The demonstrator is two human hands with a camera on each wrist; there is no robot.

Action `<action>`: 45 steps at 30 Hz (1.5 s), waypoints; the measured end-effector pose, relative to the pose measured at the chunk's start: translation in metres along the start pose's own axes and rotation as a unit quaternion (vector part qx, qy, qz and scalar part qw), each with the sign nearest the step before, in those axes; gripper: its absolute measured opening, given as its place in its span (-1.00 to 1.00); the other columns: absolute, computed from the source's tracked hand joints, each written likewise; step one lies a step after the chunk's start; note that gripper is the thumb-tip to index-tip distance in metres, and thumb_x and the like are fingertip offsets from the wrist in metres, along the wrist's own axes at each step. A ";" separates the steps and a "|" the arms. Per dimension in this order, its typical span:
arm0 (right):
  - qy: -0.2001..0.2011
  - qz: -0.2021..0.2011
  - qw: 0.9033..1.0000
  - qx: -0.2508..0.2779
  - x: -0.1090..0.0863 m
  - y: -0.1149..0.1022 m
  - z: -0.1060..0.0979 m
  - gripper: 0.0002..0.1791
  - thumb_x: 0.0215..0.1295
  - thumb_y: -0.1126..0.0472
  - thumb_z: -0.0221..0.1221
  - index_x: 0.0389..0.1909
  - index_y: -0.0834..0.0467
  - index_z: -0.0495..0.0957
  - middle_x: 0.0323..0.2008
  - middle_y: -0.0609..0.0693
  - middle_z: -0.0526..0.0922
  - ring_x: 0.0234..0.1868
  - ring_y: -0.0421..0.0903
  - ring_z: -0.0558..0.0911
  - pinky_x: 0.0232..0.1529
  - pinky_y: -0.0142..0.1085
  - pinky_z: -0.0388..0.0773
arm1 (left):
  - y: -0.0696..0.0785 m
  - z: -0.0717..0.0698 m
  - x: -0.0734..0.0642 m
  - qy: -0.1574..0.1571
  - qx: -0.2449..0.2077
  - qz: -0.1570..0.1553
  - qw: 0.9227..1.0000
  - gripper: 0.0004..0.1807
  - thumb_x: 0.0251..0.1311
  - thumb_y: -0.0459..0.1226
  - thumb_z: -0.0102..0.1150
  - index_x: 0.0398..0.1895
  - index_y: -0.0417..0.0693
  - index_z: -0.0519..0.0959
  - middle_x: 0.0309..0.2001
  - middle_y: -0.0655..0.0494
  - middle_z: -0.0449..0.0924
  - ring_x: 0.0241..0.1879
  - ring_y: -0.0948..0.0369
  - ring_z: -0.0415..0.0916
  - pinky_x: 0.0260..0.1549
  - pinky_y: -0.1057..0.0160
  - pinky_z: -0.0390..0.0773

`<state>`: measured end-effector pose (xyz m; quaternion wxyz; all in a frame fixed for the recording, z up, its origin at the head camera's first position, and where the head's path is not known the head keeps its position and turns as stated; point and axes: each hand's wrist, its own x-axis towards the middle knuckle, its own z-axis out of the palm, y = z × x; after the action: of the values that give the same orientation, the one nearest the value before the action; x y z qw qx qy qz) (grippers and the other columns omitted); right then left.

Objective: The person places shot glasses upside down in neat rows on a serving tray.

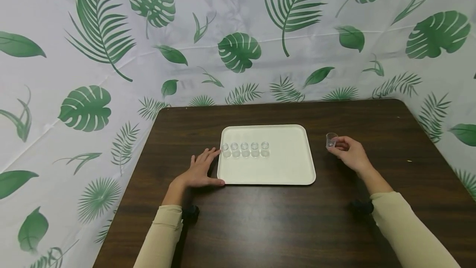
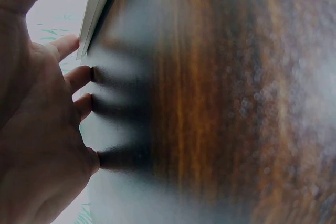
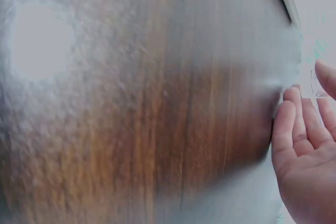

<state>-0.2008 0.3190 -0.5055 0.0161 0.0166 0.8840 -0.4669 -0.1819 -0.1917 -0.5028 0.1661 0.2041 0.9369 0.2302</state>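
A white rectangular tray [image 1: 286,166] lies on the dark wood table. Several small clear cups [image 1: 244,149] stand on it in a row, starting at its left edge. My left hand [image 1: 201,172] is spread at the tray's left side, with thumb and index finger at its edge; in the left wrist view the other fingertips [image 2: 84,103] rest on the table. To the right of the tray, my right hand [image 1: 349,151] pinches another small clear cup [image 1: 331,140] between thumb and fingers, low over the table. In the right wrist view, that cup is mostly hidden behind the hand.
The dark wood table [image 1: 260,226] extends around the tray, its far edge against a white curtain [image 1: 201,65] printed with green leaves. A small yellowish speck [image 1: 409,161] lies on the table at the right. Dark wrist cameras [image 1: 190,213] sit under both wrists.
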 end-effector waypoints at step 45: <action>-0.013 -0.176 0.976 -0.128 0.002 -0.074 0.083 -0.51 0.18 0.35 0.32 0.16 0.15 0.52 -0.04 0.08 0.56 -0.10 0.07 0.62 -0.09 0.02 0.52 | 0.004 -0.006 0.000 -0.007 -0.007 0.000 1.000 0.17 -0.02 0.25 0.36 0.58 0.13 -0.05 0.56 -0.08 -0.18 0.52 -0.11 -0.34 0.26 -0.42 -0.38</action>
<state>-0.2046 0.2084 -0.4910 -0.0523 -0.1474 0.9251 -0.3460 -0.1828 -0.1904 -0.4960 0.1744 0.2041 0.9341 0.2355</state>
